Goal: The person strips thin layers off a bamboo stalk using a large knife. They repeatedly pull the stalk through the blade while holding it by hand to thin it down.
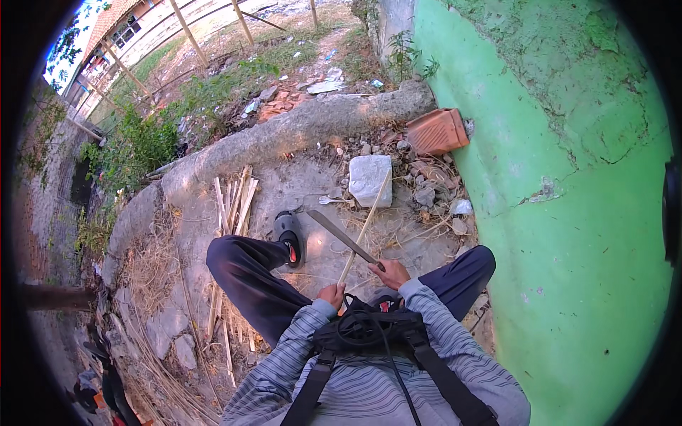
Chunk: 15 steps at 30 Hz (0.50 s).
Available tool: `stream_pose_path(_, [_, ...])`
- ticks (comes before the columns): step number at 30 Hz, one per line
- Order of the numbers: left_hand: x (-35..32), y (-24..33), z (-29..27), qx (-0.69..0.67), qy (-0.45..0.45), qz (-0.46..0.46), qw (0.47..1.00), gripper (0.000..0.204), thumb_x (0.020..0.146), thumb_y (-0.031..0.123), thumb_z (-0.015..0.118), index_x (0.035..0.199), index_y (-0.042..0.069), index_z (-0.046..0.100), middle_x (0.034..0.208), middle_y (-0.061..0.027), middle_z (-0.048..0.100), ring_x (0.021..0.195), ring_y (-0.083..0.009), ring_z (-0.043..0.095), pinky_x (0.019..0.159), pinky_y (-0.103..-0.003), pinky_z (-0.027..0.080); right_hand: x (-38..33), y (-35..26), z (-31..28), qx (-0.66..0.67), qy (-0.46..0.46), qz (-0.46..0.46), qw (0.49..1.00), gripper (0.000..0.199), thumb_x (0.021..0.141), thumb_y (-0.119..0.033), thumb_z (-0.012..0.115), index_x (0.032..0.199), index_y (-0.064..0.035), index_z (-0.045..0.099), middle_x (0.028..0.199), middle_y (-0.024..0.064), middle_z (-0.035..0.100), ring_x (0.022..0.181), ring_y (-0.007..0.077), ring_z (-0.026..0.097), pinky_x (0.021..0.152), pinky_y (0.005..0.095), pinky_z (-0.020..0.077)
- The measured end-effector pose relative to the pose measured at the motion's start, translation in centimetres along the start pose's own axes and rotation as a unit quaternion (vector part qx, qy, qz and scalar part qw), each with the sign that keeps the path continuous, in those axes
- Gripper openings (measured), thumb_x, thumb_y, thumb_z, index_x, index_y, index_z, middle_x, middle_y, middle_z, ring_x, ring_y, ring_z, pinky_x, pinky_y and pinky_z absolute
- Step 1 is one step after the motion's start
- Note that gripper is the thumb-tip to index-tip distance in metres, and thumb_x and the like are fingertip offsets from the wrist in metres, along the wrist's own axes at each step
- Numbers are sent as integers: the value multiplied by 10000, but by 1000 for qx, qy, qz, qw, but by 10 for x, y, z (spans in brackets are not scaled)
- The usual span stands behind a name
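Note:
My left hand (pixel 331 295) is closed round the near end of a pale bamboo strip (pixel 364 231). The strip slants away to the right, and its far end overlies a whitish stone block (pixel 369 182) in this view. In my right hand (pixel 390 273) is the handle of a long machete (pixel 337 231), its dark blade pointing forward and left. Blade and strip cross in front of me, the blade close to the strip or touching it; I cannot tell which. My fingers are wrapped round both things.
Split bamboo strips (pixel 236 201) lie beyond my left knee, with more beside my left leg. A green wall (pixel 561 234) rises close on my right. Rubble and an orange roof tile (pixel 437 132) lie by it. A low concrete ledge (pixel 284 131) curves across the far side.

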<state>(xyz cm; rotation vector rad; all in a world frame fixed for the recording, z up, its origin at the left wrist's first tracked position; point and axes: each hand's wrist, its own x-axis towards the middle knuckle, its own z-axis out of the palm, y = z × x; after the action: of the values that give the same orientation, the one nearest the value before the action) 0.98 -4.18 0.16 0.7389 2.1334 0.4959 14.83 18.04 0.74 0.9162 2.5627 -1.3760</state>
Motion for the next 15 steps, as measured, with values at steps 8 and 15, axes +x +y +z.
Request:
stream_pose_path(8, [8,0,4,20,-8,-18,1000,574,1021,467,352,1011,-3,681,1007,-301,665,1013,-504,608,913,-545,460,-3,2,28,-24,-71,-43,996,683,930,-664,512,899,-1,671,675,191,644,665,366,657,641,449,500])
stream_pose_path(15, [15,-6,9,-45,-4,-20,999,579,1022,477,337,1028,13,683,1017,-309,662,1028,-510,604,917,-550,458,1,-3,21,24,-42,-4,999,747,908,-722,483,932,-3,684,731,196,678,741,391,683,703,467,520])
